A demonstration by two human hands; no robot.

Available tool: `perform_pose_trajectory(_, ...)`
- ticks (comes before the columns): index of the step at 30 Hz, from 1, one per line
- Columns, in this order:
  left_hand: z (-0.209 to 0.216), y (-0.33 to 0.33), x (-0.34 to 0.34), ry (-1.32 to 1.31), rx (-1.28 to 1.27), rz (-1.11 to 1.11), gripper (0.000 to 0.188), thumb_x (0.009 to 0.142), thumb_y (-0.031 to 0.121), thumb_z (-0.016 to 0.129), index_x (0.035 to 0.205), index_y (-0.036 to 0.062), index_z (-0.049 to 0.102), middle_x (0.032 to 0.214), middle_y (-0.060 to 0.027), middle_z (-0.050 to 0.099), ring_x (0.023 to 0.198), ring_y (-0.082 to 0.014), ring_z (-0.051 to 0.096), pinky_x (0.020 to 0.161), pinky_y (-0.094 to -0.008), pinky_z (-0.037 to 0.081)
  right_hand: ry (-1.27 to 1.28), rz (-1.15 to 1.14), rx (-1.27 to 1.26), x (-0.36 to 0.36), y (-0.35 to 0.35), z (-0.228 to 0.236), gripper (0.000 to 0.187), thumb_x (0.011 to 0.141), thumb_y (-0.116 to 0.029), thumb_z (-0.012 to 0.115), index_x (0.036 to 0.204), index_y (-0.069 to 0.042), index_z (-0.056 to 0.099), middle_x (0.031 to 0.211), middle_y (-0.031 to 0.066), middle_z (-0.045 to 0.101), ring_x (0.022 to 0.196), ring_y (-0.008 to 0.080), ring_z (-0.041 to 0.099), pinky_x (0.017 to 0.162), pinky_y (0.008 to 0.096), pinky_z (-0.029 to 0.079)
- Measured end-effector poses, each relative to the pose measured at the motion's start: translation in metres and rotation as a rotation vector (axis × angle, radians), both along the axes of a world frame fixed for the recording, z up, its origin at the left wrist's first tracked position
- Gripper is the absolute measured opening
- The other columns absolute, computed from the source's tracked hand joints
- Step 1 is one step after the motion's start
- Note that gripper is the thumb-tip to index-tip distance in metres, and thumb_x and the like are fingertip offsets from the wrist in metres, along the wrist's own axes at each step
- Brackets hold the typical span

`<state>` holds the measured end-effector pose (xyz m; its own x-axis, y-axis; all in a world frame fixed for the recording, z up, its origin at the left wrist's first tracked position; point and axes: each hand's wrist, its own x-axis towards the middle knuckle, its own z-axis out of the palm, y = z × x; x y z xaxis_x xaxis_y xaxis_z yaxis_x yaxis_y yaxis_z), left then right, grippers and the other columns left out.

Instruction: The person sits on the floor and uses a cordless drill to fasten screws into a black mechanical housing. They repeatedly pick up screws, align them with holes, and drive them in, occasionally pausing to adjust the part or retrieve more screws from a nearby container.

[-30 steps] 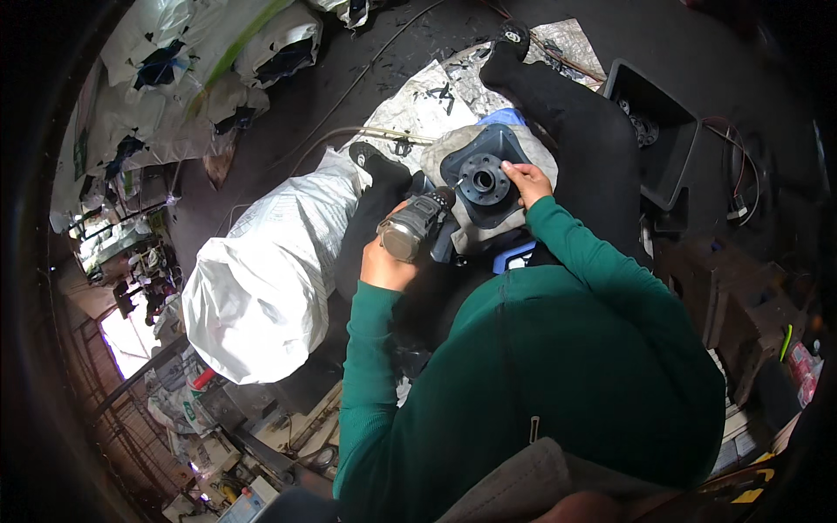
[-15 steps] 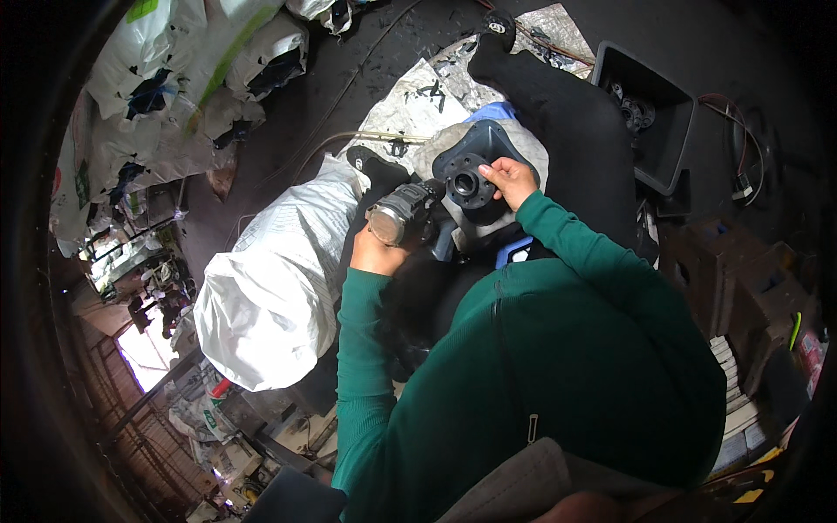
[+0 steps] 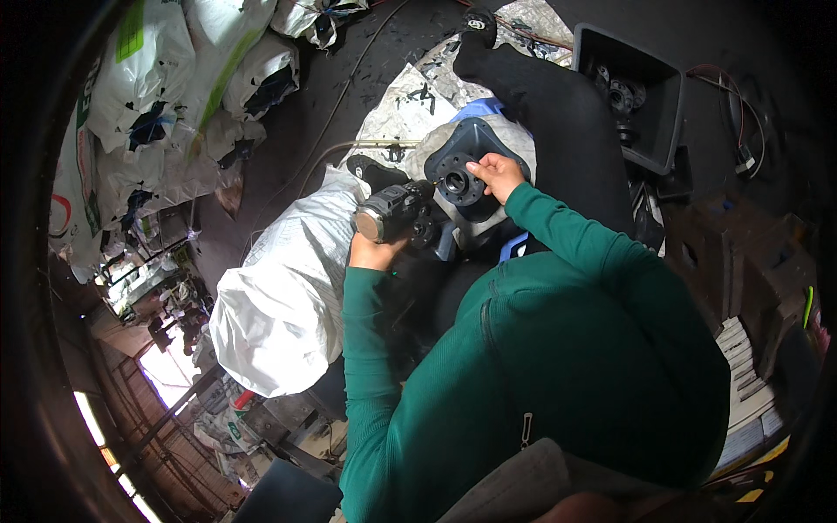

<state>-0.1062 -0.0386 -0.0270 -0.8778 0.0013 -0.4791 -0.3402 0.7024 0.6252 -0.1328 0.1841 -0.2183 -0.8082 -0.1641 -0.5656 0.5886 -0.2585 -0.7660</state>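
Holding a power drill, the left grip points its nose toward a dark holed flange, which the right grip pinches over a dark stand; the flange looks mid-work, though finished and remaining holes cannot be told apart.

Right fingers on black flange, drill alongside

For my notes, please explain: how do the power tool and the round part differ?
The power tool is long and barrel-shaped; the round part is a disc with small holes around a central opening. The power tool is grey with a brownish rear; the round part is nearly black. The left hand holds the power tool, the right hand the round part. Both are held.
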Motion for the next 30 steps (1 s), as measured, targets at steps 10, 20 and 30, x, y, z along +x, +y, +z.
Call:
perform_pose_trajectory(10,-0.009,-0.012,-0.004,-0.079,0.209,0.207,0.042,0.073,-0.002,0.073,0.112,0.0004,0.058,0.103,-0.0069,0.065,0.093,-0.017,0.062,0.081,-0.0297,0.05,0.008,0.016,-0.042,-0.005,-0.001,-0.003,0.028,0.085,-0.031,0.07,0.078,-0.008,0.057,0.062,-0.0043,0.051,0.05,0.0038,0.044,0.043,0.0213,0.037)
perform_pose_trajectory(20,0.002,0.002,-0.004,0.121,0.008,-0.046,0.046,0.07,0.003,0.076,0.113,-0.0002,0.059,0.104,-0.0109,0.067,0.096,-0.0208,0.063,0.084,-0.033,0.05,-0.011,-0.004,-0.039,-0.004,-0.001,-0.002,0.029,0.085,-0.031,0.07,0.076,-0.007,0.057,0.062,-0.0045,0.051,0.049,0.004,0.044,0.042,0.0209,0.038)
perform_pose_trajectory(30,0.004,0.005,0.002,-0.027,-0.045,0.086,0.054,0.069,0.002,0.077,0.118,-0.0007,0.054,0.112,-0.0127,0.064,0.102,-0.0227,0.061,0.089,-0.0344,0.048,-0.014,0.025,-0.021,-0.003,-0.002,-0.002,0.028,0.085,-0.031,0.07,0.077,-0.007,0.057,0.064,-0.0038,0.053,0.052,0.0042,0.047,0.043,0.0208,0.041)
